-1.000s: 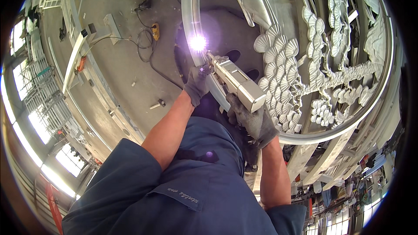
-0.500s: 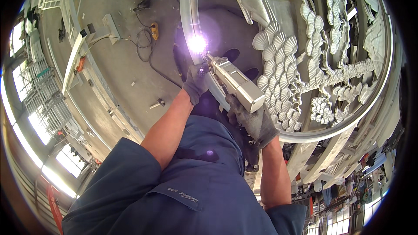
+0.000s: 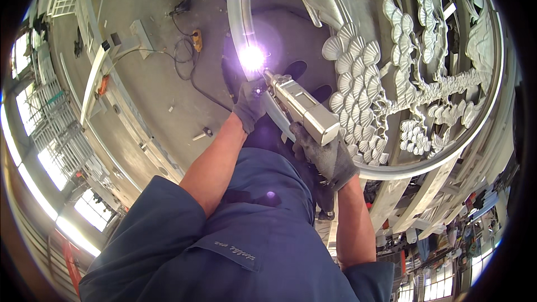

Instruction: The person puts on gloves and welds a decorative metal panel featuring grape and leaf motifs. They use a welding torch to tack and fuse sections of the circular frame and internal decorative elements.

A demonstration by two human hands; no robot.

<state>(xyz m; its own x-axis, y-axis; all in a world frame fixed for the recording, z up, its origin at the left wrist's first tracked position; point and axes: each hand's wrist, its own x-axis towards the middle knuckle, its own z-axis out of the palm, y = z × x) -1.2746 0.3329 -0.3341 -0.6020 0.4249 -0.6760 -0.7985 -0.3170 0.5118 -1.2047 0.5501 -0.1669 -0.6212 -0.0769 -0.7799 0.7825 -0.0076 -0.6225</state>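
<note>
A silver handheld welding gun (image 3: 306, 111) with a boxy body is gripped from behind by my right hand (image 3: 330, 159) in a dark grey glove. Its narrow nozzle points up and left at a bright white-violet weld glow (image 3: 251, 57). That glow sits on a curved metal ring frame (image 3: 239, 17). My left hand (image 3: 250, 105), gloved too, is closed on the ring frame just below the glow, close beside the nozzle. Glare and the glove hide its fingertips. Inside the ring are cast metal scallop-shaped leaves (image 3: 358, 67) and branches.
A yellow cable fitting (image 3: 197, 40) and looping black cable lie on the floor to the left. A hammer (image 3: 203, 133) lies nearer. Long metal profiles (image 3: 131, 123) run along the left. Pale beams (image 3: 386, 204) lie under the ring at right, beside a cluttered work area.
The ring and its leaves sit very slightly differently in the view, the ring's upper part a little further left. Both hands keep their holds, and the weld glow stays lit.
</note>
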